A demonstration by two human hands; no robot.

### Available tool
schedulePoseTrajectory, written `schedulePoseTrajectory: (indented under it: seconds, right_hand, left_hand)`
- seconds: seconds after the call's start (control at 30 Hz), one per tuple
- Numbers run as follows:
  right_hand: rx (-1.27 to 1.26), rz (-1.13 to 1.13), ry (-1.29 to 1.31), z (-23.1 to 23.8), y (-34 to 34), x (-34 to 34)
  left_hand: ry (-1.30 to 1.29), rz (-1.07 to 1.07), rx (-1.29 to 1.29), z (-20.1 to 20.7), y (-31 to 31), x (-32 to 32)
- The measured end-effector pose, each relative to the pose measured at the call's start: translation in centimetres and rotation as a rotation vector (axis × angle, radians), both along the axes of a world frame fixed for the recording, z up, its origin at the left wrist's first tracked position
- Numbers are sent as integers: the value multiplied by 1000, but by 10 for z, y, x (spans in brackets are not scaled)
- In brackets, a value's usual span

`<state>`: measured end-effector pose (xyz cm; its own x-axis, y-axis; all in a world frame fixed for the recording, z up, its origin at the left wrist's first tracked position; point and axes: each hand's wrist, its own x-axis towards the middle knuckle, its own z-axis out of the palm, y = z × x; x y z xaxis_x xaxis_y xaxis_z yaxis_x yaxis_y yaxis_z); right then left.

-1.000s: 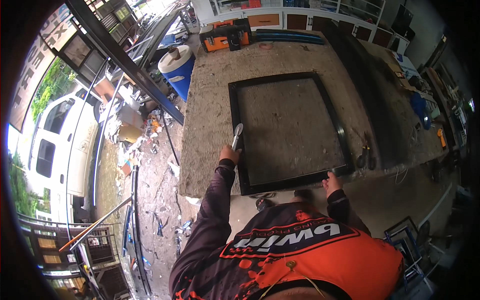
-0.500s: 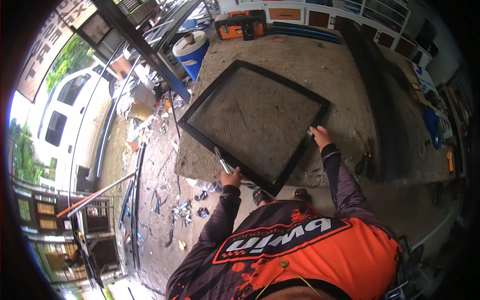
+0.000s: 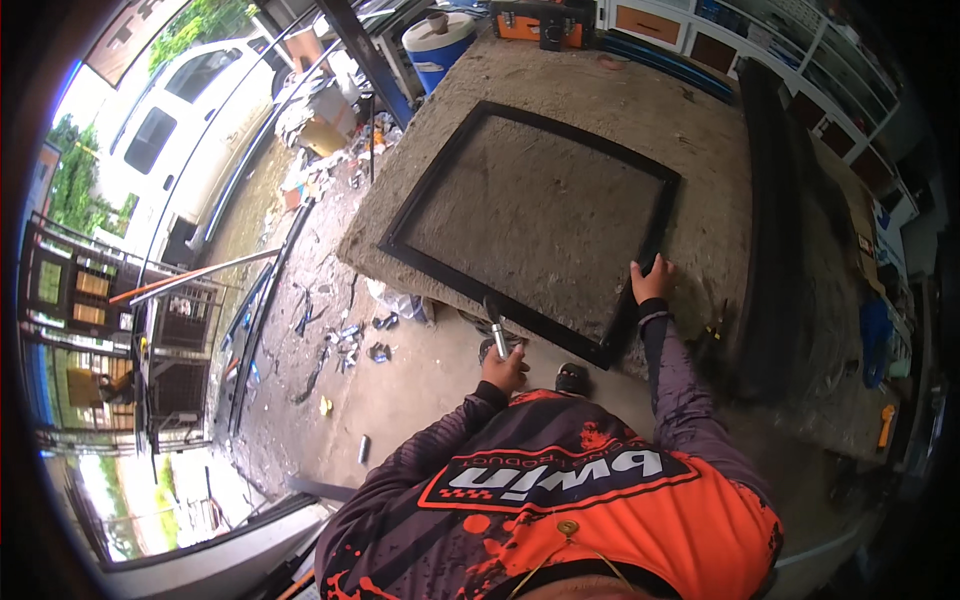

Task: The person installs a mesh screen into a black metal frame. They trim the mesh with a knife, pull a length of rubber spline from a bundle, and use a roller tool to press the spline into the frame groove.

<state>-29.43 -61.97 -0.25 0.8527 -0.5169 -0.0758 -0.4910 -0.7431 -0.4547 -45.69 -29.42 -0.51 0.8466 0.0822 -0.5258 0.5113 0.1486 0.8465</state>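
A black-framed mesh screen (image 3: pixel 560 215) lies flat on the rough, dusty tabletop (image 3: pixel 420 180), its near side running along the table's front edge. My right hand (image 3: pixel 652 280) grips the frame's right side near the front corner, thumb on the bar and fingers at its outer side. In front of the table, my left hand (image 3: pixel 505 370) is closed around a silver-handled hand tool (image 3: pixel 498 335). The tool's dark tip points up and away, close to the frame's near bar; its exact kind is unclear.
Long dark material (image 3: pixel 785 230) lies across the table's right part. An orange-and-black toolbox (image 3: pixel 543 22) and a blue-and-white cooler (image 3: pixel 438 50) are at the back. Scraps (image 3: pixel 345 345) litter the floor at left. An orange-handled item (image 3: pixel 886 425) lies far right.
The screen has turned on the table; its near corner no longer juts out, and its near side follows the table edge. My left hand with the tool has come away from the frame. The view has shifted.
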Motion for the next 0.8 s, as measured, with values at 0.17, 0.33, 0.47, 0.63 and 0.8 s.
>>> schedulePoseTrajectory:
  seconds: [0.17,0.33,0.47,0.63,0.8]
  right_hand:
    - [-120,65,-77,-24,-19,2]
    - [-32,119,-171,-46,-21,3]
    - [-58,159,-205,-48,-28,3]
    - [-107,204,-229,-53,-49,0]
    - [-143,151,-144,-45,-69,5]
  left_hand:
    - [-51,133,126,-14,37,-27]
    - [139,293,182,-34,93,-62]
    - [196,321,240,-59,143,-78]
    - [142,282,307,-69,207,-52]
    - [-63,285,421,-70,256,-9]
